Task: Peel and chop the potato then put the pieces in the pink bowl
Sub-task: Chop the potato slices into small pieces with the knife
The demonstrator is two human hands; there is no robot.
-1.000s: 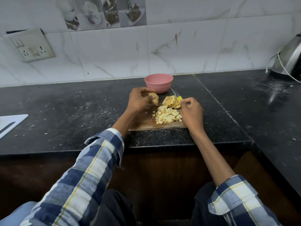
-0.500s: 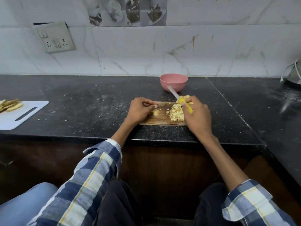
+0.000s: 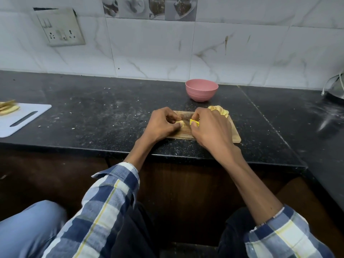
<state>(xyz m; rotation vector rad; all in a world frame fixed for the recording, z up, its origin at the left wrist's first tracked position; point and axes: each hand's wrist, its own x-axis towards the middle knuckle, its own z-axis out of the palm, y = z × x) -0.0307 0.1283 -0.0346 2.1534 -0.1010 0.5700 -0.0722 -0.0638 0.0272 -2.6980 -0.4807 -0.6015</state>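
Observation:
A wooden cutting board (image 3: 235,135) lies on the black counter near its front edge. My left hand (image 3: 162,123) pinches a small potato piece (image 3: 181,123) down on the board's left part. My right hand (image 3: 210,127) grips the yellow knife handle (image 3: 194,122) right beside that piece; the blade is hidden under the hand. Potato slices (image 3: 218,110) are stacked at the board's far right corner. My right hand covers the pile of chopped pieces. The pink bowl (image 3: 201,89) stands just behind the board.
A white cutting board (image 3: 22,120) with potato peels (image 3: 7,107) lies at the counter's left edge. A metal appliance with a cord (image 3: 335,88) stands at the far right. A wall socket (image 3: 59,27) sits on the tiled wall. Crumbs dot the counter.
My right hand brought the knife down and left, from over the chopped pile to the piece under my left hand. The view swung to the left.

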